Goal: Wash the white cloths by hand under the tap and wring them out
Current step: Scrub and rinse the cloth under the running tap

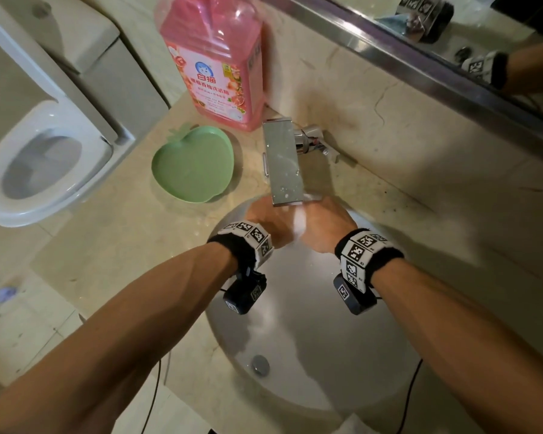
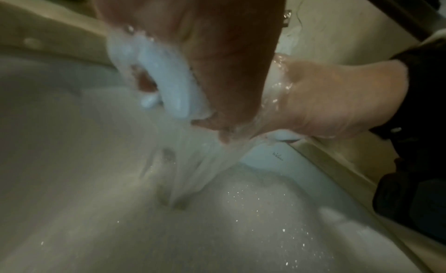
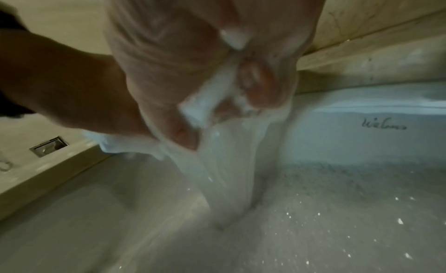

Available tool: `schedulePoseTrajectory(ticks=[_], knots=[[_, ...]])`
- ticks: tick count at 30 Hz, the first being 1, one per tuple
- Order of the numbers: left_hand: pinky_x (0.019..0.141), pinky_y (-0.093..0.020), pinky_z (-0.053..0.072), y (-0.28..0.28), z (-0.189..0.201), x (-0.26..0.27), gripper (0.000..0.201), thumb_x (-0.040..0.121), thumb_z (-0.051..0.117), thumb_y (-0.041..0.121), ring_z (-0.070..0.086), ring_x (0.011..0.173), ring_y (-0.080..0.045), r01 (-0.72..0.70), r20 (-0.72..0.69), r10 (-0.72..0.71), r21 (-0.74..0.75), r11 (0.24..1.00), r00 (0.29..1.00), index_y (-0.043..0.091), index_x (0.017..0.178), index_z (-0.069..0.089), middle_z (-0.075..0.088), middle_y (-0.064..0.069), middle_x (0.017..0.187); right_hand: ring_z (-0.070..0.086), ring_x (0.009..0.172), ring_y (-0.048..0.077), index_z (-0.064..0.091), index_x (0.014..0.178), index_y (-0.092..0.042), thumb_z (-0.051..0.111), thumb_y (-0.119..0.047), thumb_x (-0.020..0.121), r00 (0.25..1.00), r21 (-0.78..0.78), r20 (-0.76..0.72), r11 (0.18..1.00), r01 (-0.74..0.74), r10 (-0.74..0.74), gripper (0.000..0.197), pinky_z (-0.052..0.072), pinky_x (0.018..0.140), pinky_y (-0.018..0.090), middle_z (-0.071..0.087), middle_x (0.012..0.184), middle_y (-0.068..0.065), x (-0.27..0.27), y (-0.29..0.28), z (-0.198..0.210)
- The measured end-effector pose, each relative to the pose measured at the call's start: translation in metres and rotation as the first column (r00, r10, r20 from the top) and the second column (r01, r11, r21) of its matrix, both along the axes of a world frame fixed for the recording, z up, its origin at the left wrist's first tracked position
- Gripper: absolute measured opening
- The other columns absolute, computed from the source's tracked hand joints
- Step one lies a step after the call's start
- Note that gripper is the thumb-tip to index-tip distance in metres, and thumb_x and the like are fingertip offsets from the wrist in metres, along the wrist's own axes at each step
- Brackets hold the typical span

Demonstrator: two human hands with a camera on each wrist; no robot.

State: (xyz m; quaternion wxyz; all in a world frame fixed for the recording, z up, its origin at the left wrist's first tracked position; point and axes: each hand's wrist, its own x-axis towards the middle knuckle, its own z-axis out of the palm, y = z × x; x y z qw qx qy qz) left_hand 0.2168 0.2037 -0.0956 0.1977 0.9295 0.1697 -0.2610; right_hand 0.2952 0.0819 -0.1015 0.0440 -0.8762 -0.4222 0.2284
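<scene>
Hands meet under the flat steel tap (image 1: 284,161): left hand (image 1: 265,219) and right hand (image 1: 322,225) both clench one sodden white cloth (image 1: 299,221), water streaming off it into the smooth round basin (image 1: 295,333) below the tap.

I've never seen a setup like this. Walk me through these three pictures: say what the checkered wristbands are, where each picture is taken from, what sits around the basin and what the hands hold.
No machine: a person wears cameras. The top picture looks down from the head; the other two look from each marker-covered wristband along the hand. The left hand and right hand grip a white cloth under the running tap, over the sink. On the counter stand a pink detergent bottle and a green apple-shaped dish. A toilet is at left.
</scene>
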Motion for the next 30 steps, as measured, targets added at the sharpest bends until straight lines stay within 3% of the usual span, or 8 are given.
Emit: schedulePoseTrajectory(ticks=[3,6,11,13,15,20,27,30], knots=[[0.082,-0.028,0.044,0.007,0.009,-0.004,0.034,0.093,0.054,0.038,0.054,0.094,-0.018,-0.014,0.108,0.027,-0.115,0.993,0.994,0.023,0.123,0.056,0.061,-0.001,0.118,0.051,0.058,0.005,0.059,0.081,-0.025,0.08,-0.037,0.075,0.995,0.079,-0.092,0.996,0.035,-0.027,0.025,0.029,0.049,0.014,0.056,0.069,-0.009,0.001,0.001,0.0],[0.091,-0.025,0.037,0.014,0.013,-0.012,0.048,0.091,0.059,0.038,0.053,0.119,-0.024,0.032,0.093,-0.012,-0.214,0.976,0.996,0.023,0.135,0.049,0.056,-0.004,0.133,0.063,0.08,0.017,0.066,0.105,-0.023,0.068,-0.05,0.075,0.979,0.081,-0.203,0.997,0.004,0.012,0.041,0.047,0.065,0.025,0.068,0.094,-0.002,0.002,0.003,0.002],[0.093,-0.032,0.045,0.031,0.014,-0.031,0.034,0.091,0.065,0.03,0.06,0.113,-0.028,-0.252,-0.011,0.28,-0.465,0.848,0.96,0.014,0.12,0.06,0.064,-0.011,0.123,0.059,0.115,0.012,0.066,0.124,-0.025,0.066,-0.005,0.08,0.925,0.29,-0.281,0.942,-0.171,0.255,0.048,0.043,0.101,0.02,0.067,0.126,-0.001,-0.009,0.006,0.014],[0.085,-0.031,0.048,0.031,0.015,-0.038,0.026,0.088,0.068,0.018,0.063,0.101,-0.029,-0.272,0.023,0.331,-0.515,0.813,0.943,0.012,0.112,0.059,0.066,-0.015,0.116,0.062,0.109,0.015,0.071,0.114,-0.022,0.068,-0.002,0.08,0.923,0.402,-0.279,0.905,-0.14,0.266,0.039,0.041,0.096,0.016,0.07,0.117,0.001,-0.015,0.012,0.014],[0.087,-0.026,0.047,0.03,0.017,-0.045,0.047,0.087,0.067,0.007,0.061,0.111,-0.029,-0.296,0.048,0.399,-0.592,0.75,0.916,0.01,0.131,0.052,0.061,-0.016,0.128,0.064,0.111,0.024,0.07,0.117,-0.019,0.071,-0.012,0.081,0.952,0.38,-0.239,0.921,-0.089,0.191,0.036,0.046,0.095,0.027,0.069,0.121,0.009,-0.021,0.017,0.016],[0.079,-0.004,0.044,0.031,0.012,-0.058,0.063,0.081,0.069,-0.001,0.06,0.094,0.001,-0.264,0.141,0.476,-0.68,0.684,0.868,0.012,0.139,0.049,0.064,0.001,0.114,0.069,0.092,0.032,0.071,0.101,-0.008,0.08,-0.016,0.071,0.995,0.288,-0.092,0.957,-0.019,0.047,0.033,0.046,0.081,0.027,0.07,0.104,0.021,-0.032,0.022,0.013],[0.084,-0.039,0.057,0.024,0.005,-0.058,0.063,0.065,0.079,0.029,0.063,0.102,-0.022,-0.42,0.142,0.563,-0.527,0.739,0.814,0.017,0.121,0.053,0.065,-0.002,0.113,0.068,0.087,0.027,0.075,0.1,-0.011,0.084,-0.011,0.071,0.99,0.333,-0.135,0.939,0.088,-0.045,0.03,0.046,0.075,0.025,0.073,0.096,0.01,-0.024,0.006,0.02],[0.069,-0.03,0.053,0.02,0.006,-0.05,0.05,0.064,0.081,0.032,0.062,0.084,-0.016,-0.436,0.176,0.568,-0.476,0.764,0.804,0.021,0.104,0.054,0.063,0.004,0.094,0.064,0.088,0.025,0.069,0.109,-0.017,0.078,-0.018,0.072,0.983,0.333,-0.168,0.935,0.121,-0.068,0.039,0.048,0.076,0.028,0.071,0.098,0.005,-0.018,-0.005,0.025]])
